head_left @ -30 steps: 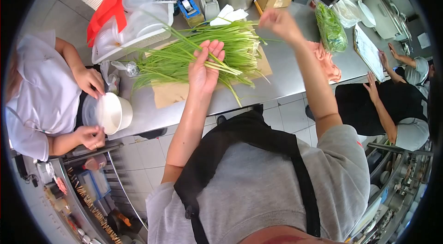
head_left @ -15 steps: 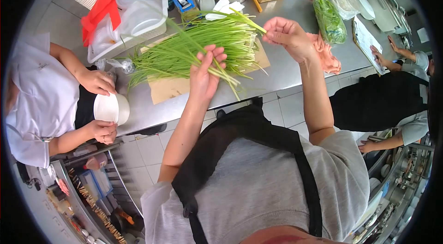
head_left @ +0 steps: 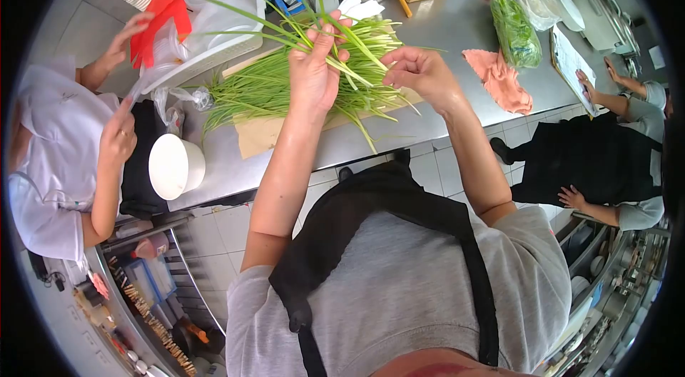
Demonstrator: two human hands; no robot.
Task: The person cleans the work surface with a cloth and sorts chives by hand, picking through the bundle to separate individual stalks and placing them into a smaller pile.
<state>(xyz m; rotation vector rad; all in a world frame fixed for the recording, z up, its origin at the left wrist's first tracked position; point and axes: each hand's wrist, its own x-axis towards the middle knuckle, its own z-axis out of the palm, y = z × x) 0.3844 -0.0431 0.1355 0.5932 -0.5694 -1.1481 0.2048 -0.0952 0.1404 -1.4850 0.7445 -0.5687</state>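
1. Steel worktop (head_left: 446, 34): spans the far side of the view. Both forearms reach forward over its near edge from grey sleeves.
2. Heap of long green stalks (head_left: 250, 92): lies on the worktop, below and around the left hand, with the pale ends toward the right hand and the leafy ends spread to the left.
3. Brown sheet (head_left: 260, 136): under the heap; its near corner and edge show.
4. Left hand (head_left: 314, 74): raised over the heap, inner wrist and palm turned to the camera. Fingers curled, thumb laid across; closed on a few stalks.
5. Right hand (head_left: 422, 77): just right of the left hand, at the pale-end side of the heap. Wrist bent inward, fingers half curled, thumb close to the index finger. Cannot tell whether the tips pinch anything.
6. Bag of leafy greens (head_left: 515, 31) and pink cloth (head_left: 503, 83): to the right of the right hand, apart from it; cloth just below the bag.
7. Held stalks (head_left: 353, 76): cross the left hand at a slant, leaves trailing up and left, pale ends down and right.
8. Single stalk (head_left: 366, 52): runs between the hands, its pale end at the right fingertips; contact unclear.
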